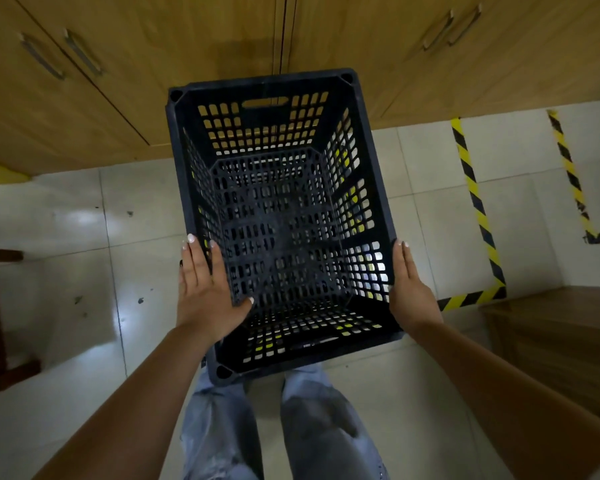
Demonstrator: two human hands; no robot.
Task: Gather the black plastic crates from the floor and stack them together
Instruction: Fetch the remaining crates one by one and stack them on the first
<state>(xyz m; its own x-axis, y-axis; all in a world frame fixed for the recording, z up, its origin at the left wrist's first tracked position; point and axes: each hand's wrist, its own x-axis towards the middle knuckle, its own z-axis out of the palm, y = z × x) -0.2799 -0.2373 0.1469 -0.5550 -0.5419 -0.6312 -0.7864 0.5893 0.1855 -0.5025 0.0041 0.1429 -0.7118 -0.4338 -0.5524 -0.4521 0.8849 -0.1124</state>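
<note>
Hands [208, 289] seemingly clasp crate [278, 216].

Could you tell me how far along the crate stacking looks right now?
Nothing looks stacked yet. In hand: one empty black crate, left hand and right hand pressed flat against its sides. No second crate or stack shows on the tiled floor, so the gathering remains.

Wood cabinets [153, 81] w/ handles, hazard tape [478, 209] on tiles
</note>
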